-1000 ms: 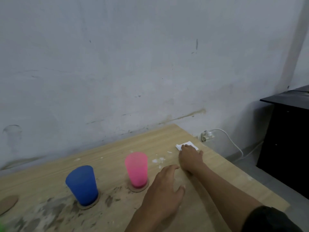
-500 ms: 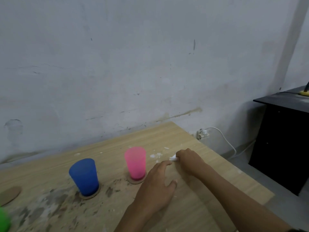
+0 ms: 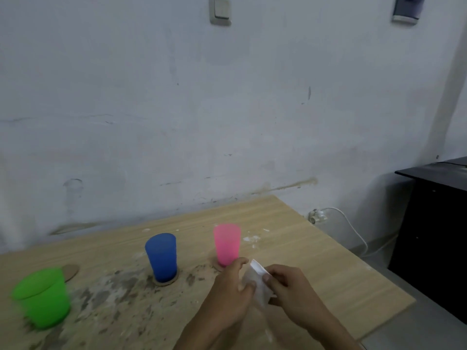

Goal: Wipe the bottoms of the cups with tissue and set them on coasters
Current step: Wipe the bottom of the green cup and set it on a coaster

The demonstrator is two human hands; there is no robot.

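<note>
Dim, flat, bluish indoor light; source unclear; shadows faint; no glare; whole frame soft; green cup [image 3: 43, 298] smeared by blur at left edge; wall corner [image 3: 444, 97] leans from wide-angle distortion.

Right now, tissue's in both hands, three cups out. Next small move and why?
Probably reach the left hand for the green cup, keeping the tissue in the right hand. The blue cup and pink cup already stand on coasters; the green one stands on the table beside an empty coaster.
</note>
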